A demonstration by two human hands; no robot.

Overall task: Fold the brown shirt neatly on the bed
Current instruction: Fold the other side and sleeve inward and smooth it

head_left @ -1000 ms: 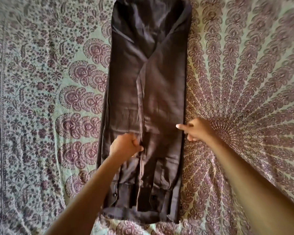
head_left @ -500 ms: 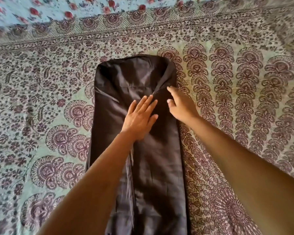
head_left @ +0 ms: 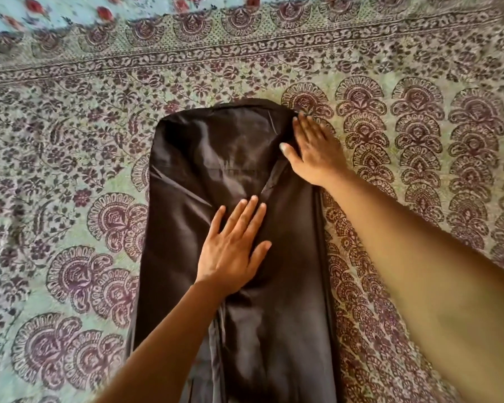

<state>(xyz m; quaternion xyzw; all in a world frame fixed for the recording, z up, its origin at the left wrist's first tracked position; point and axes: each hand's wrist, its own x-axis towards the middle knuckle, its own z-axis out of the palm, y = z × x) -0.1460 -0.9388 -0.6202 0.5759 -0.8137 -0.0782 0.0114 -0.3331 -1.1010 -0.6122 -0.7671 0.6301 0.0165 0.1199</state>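
Note:
The brown shirt [head_left: 192, 158] lies face down on the bed as a long narrow strip, both sides folded inward so the flaps overlap along the middle. Its shoulder end points away from me and its lower part runs out of the bottom of the frame. My left hand [head_left: 233, 248] presses flat on the shirt's middle with straight, spread fingers. My right hand [head_left: 314, 152] lies flat on the far right shoulder edge, fingers straight, half on the cloth and half on the bedsheet.
The bedsheet [head_left: 70, 199] is pale green with dark purple paisley and floral print and surrounds the shirt on all sides. A blue cloth with red flowers [head_left: 70, 13] lies along the far edge.
Both hands left the shirt's lower part and slid up toward the shoulders. My right hand has since moved further up along the right edge; my left hand stays flat near the middle.

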